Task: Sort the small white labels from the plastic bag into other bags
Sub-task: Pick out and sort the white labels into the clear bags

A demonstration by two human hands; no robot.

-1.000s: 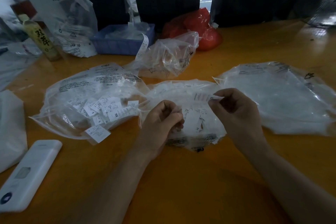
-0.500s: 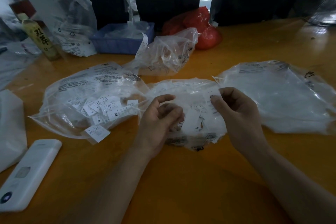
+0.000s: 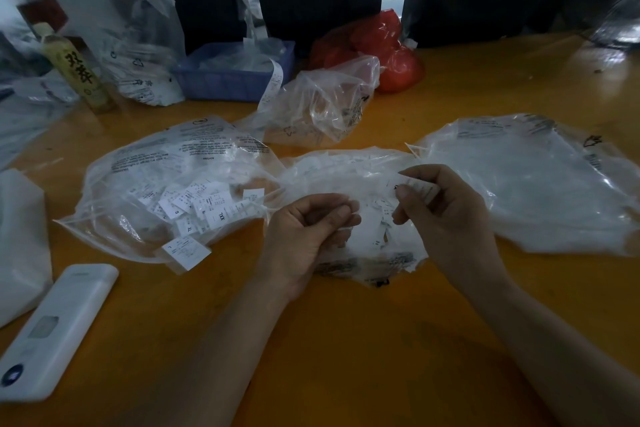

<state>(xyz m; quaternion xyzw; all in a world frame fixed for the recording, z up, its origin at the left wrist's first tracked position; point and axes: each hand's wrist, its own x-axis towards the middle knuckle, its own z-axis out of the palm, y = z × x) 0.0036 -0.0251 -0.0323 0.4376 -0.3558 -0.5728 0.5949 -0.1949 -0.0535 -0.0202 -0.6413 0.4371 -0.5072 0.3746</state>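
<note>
1. I pinch one small white label [image 3: 417, 188] between the thumb and curled fingers of my right hand [image 3: 450, 218], held just above the middle bag [image 3: 346, 170], the crumpled one I am drawing from.
2. My left hand [image 3: 308, 236] is curled over that bag's near part; its fingers are drawn together, but I cannot tell whether they hold a label or only plastic.
3. More labels lie loose inside the middle bag between my hands, so the source is not yet emptied.
4. The left bag [image 3: 145, 163] already holds a heap of size labels [image 3: 194, 201], some marked S, XL and XXL; one tag [image 3: 185, 251] pokes out at its near mouth.
5. The right bag [image 3: 536, 184] lies flat and pale; I cannot make out its contents.
6. By my judgement I am partway through, with many labels left to sort.
7. All of this rests on the orange table [image 3: 346, 340].
</note>
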